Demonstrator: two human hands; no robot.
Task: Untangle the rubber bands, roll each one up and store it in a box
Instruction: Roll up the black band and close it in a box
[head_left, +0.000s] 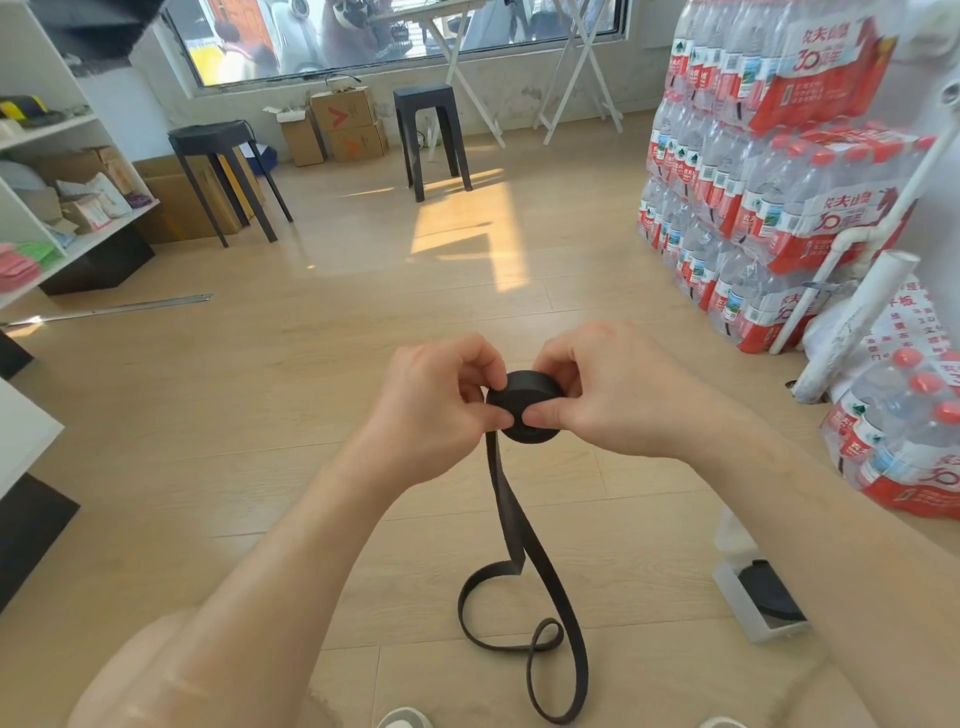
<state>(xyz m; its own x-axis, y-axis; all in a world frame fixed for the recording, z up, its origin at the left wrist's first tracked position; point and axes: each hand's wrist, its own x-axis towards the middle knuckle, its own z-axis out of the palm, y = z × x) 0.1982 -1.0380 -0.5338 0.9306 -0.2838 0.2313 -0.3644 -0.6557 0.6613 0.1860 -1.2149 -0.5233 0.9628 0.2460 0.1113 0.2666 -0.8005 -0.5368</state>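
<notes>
Band roll (524, 387), black, was held mid-air at ctr of view, above the floor (260, 415), btwn both hands. L hand (436, 400): fingers curled, thumb and forefinger pinching the roll's left edge. R hand (608, 395): fingers curled round the roll's far side, thumb pressed on its near face, grasping the roll. The two thumb tips sat just beside each other on the near face; contact btwn them could not be confirmed. The roll's flat face was tilted toward the camera.

Loose tail (498, 478) of the same band ran from the roll's lower-left edge down to the floor, w/ one fold partway and two loops lying near the person's shoes. Clear box (737, 597) stood on the floor to the R, apart from the tail. One black stored roll (769, 592) lay inside it.

Bkgd: two dark stools (218, 140), stacked water-bottle packs (779, 208) along the R side, shelf unit (31, 135) at L, cardboard cartons (343, 124) below the window.
</notes>
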